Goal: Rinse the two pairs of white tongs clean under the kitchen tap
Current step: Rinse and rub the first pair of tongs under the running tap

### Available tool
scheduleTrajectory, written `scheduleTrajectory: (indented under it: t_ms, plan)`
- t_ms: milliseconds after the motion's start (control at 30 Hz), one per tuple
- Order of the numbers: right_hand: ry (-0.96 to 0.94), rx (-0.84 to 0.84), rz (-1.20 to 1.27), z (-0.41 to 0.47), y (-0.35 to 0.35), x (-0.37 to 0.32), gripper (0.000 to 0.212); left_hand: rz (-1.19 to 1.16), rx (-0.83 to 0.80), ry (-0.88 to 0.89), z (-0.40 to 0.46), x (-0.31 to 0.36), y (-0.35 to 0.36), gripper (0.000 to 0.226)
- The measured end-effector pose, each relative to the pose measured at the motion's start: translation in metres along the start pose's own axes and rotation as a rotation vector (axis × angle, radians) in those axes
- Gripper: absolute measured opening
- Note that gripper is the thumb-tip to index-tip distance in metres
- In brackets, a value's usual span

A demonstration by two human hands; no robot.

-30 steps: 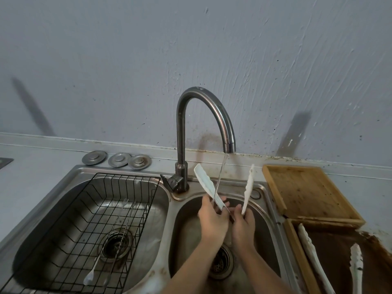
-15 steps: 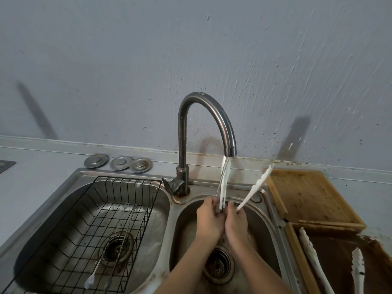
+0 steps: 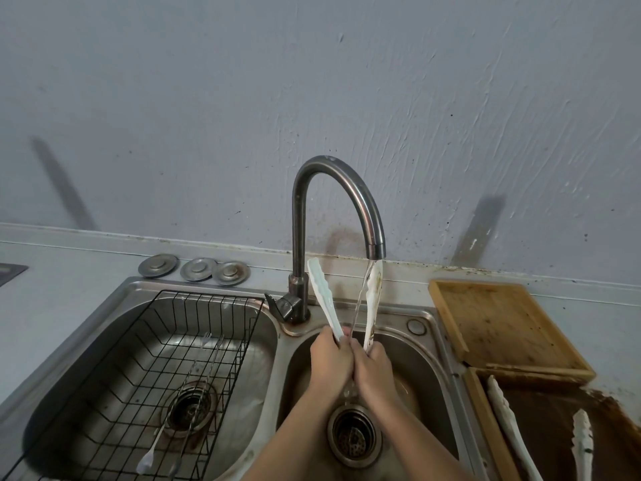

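The pair of tongs [image 3: 347, 303] under rinse stands upright in a V, hinge end down between the two hands, tips up. The left arm of the V rises from the fingers of the left hand [image 3: 331, 359] toward the tap's upright pipe; the right arm rises from the fingers of the right hand [image 3: 374, 368] to just below the spout, where the water stream [image 3: 360, 296] strikes its brown-stained tip. This spread probably serves to expose the inner faces to the flow and let runoff drain down toward the hands.

Left hand: fingers curled round the lower part of the left arm of the tongs. Right hand: fingers curled round the lower part of the right arm. The two hands touch each other above the right basin [image 3: 426, 376], directly over its drain [image 3: 353, 437].

The tap [image 3: 305, 216] stands just beyond the fingers, to their left, its spout arching over them. Left of the hands, a black wire basket [image 3: 166, 359] sits in the left basin with slim metal utensils lying in it. Three round metal plugs [image 3: 194, 269] rest on the table beyond that basin.

Right of the fingers, well apart, an empty wooden tray [image 3: 503, 324] sits on the table; nearer the viewer a second tray [image 3: 485, 428] holds the other tongs [image 3: 513, 432], judged not yet rinsed. Task estimate: roughly the first half under way
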State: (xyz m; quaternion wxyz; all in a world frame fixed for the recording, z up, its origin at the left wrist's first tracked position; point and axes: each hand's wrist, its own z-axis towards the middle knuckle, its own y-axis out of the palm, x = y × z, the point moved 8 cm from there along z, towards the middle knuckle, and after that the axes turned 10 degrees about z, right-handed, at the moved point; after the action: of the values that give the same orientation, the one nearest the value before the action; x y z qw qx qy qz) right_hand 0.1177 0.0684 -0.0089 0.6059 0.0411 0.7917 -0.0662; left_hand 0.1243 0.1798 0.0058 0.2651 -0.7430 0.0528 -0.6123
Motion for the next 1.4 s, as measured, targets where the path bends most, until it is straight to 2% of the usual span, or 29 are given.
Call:
scheduleTrajectory:
  t_ms: [67, 200, 367, 533, 567, 633, 700, 767, 900, 1100, 1200, 1267, 1333, 1400]
  plan:
    - [0.010, -0.003, 0.001, -0.002, -0.002, 0.003, 0.027, -0.023, -0.044, -0.013, -0.002, -0.003, 0.002, 0.002]
    - [0.062, -0.002, 0.029, -0.006, -0.009, 0.014, 0.028, 0.022, -0.117, -0.007, -0.007, 0.000, 0.007, 0.021]
    - [0.072, 0.014, -0.004, -0.006, -0.013, 0.013, 0.022, 0.178, -0.041, 0.050, -0.009, 0.010, 0.010, 0.020]
    - [0.094, 0.007, -0.020, -0.008, -0.011, 0.012, 0.024, 0.243, -0.003, -0.008, -0.008, 0.009, 0.006, 0.029]
    - [0.088, 0.002, -0.012, -0.008, -0.012, 0.011, 0.025, 0.219, -0.026, -0.035, -0.007, 0.006, 0.007, 0.026]
    - [0.064, -0.008, -0.006, -0.009, -0.012, 0.008, 0.023, -0.001, -0.137, -0.170, -0.008, -0.003, 0.014, 0.012]
    - [0.059, -0.024, -0.001, -0.010, -0.011, 0.007, 0.021, -0.325, -0.272, -0.347, -0.013, -0.007, 0.024, 0.017]
    - [0.077, -0.037, -0.018, -0.013, -0.010, 0.008, 0.027, -0.467, -0.308, -0.428, -0.010, -0.008, 0.025, 0.025]
    - [0.046, -0.105, -0.014, -0.019, -0.012, 0.001, 0.029, -0.568, -0.379, -0.455, 0.003, -0.008, 0.020, 0.042]
    - [-0.107, -0.104, -0.232, -0.021, -0.030, -0.016, 0.020, -0.749, -0.442, -0.435, 0.026, 0.006, 0.017, 0.032]
    - [-0.102, -0.103, -0.284, -0.021, -0.043, -0.019, 0.017, -0.769, -0.423, -0.363, 0.038, 0.009, 0.020, 0.024]
    - [-0.121, -0.114, -0.341, -0.021, -0.049, -0.021, 0.014, -0.598, -0.359, -0.243, 0.043, 0.007, 0.017, 0.024]
    - [-0.131, -0.127, -0.412, -0.019, -0.056, -0.022, 0.016, -0.310, -0.164, -0.126, 0.047, 0.004, 0.002, 0.031]
    - [-0.127, -0.148, -0.470, -0.017, -0.060, -0.022, 0.019, -0.140, 0.065, -0.096, 0.045, -0.002, -0.020, 0.040]
